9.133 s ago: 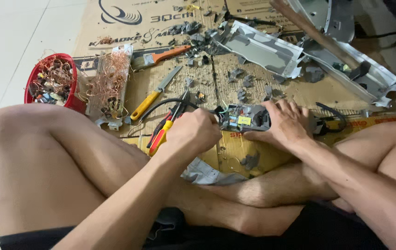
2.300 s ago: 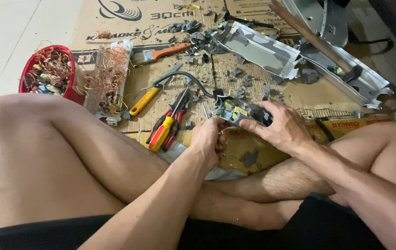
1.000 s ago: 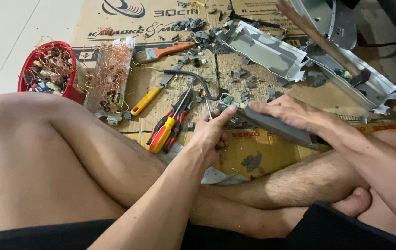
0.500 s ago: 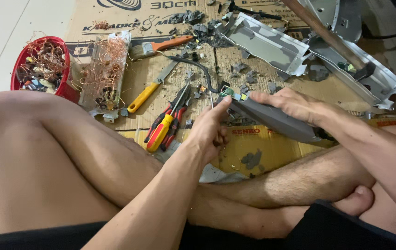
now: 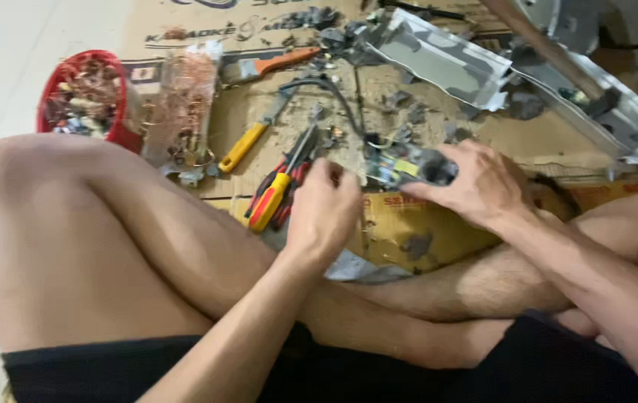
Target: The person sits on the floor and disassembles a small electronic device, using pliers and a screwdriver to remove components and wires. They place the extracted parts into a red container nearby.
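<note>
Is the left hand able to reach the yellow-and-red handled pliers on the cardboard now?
Probably yes: the left hand is right beside the yellow-and-red handled pliers, and nothing lies between them on the cardboard.

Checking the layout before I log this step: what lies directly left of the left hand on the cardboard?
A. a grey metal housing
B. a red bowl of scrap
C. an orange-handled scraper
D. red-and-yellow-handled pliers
D: the red-and-yellow-handled pliers lie on the brown cardboard sheet right beside the left hand; the red bowl of scrap sits far off.
</note>
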